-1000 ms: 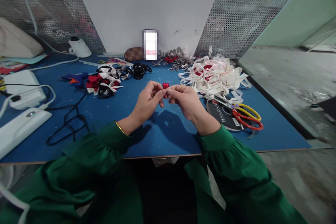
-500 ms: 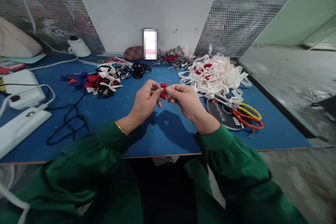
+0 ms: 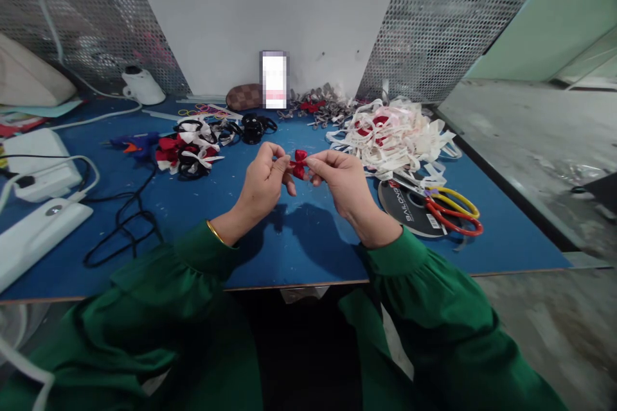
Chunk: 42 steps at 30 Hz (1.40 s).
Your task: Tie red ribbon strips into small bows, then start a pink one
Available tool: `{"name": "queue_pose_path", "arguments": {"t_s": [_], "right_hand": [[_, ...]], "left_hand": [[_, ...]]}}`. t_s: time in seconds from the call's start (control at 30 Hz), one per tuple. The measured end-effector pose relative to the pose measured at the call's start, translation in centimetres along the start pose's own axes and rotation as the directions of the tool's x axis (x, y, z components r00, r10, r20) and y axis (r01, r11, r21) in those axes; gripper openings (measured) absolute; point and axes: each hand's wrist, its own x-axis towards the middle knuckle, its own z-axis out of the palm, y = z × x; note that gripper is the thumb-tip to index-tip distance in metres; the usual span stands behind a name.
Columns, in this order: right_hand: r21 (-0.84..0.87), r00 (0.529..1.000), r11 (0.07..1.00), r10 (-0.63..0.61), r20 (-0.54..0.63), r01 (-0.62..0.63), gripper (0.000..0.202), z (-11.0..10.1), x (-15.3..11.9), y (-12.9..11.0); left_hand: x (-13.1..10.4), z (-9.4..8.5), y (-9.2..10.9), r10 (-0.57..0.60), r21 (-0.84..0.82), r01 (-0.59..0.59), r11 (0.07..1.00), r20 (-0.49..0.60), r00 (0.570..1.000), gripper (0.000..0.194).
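A small red ribbon bow (image 3: 300, 155) is held between my two hands, above the middle of the blue table. My left hand (image 3: 265, 181) pinches its left side between thumb and forefinger, where a short red strip shows by the fingertips. From the other side, the thumb and forefinger of my right hand (image 3: 340, 181) are closed on the bow. My fingers cover its middle in part. Both hands are raised a little and cast shadows on the table.
Left of my hands lie hair ties with bows (image 3: 186, 148), a blue glue gun (image 3: 137, 144) and a power strip (image 3: 43, 231). To the right are a ribbon pile (image 3: 395, 135), scissors (image 3: 453, 210) and a black reel (image 3: 402, 209). Metal clips (image 3: 328, 106) and a phone (image 3: 274, 80) are behind.
My left fingers have shifted slightly left, away from the bow's middle, and a short red strip now shows there. A person's hand has appeared at the upper right.
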Motion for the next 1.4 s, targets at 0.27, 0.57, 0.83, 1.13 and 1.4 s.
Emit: {"name": "queue_pose_path", "arguments": {"t_s": [0.27, 0.57, 0.83, 1.13, 1.4], "right_hand": [[-0.034, 0.997, 0.999, -0.024, -0.075, 0.021, 0.012, -0.1, 0.31, 0.39], [-0.254, 0.988, 0.955, -0.151, 0.034, 0.155, 0.012, -0.08, -0.04, 0.54], [-0.438, 0.972, 0.872, -0.235, 0.012, 0.216, 0.017, -0.21, -0.17, 0.43], [-0.58, 0.941, 0.743, -0.301, 0.157, 0.335, 0.011, -0.6, -0.07, 0.63], [-0.704, 0.87, 0.53, -0.409, 0.276, 0.473, 0.011, -0.91, -0.31, -0.16]], "left_hand": [[0.59, 0.05, -0.45, -0.127, -0.252, 0.12, 0.96, -0.014, 0.992, 0.02], [0.36, 0.27, -0.21, -0.134, -0.247, 0.14, 0.959, 0.037, 0.99, 0.026], [-0.05, 0.49, 0.27, -0.146, -0.188, 0.146, 0.971, 0.016, 0.989, 0.024], [0.0, 0.35, -0.03, -0.142, -0.122, 0.131, 0.984, -0.084, 0.986, 0.018], [0.02, 0.12, -0.05, -0.11, 0.059, 0.117, 0.991, -0.102, 0.989, 0.018]]}}
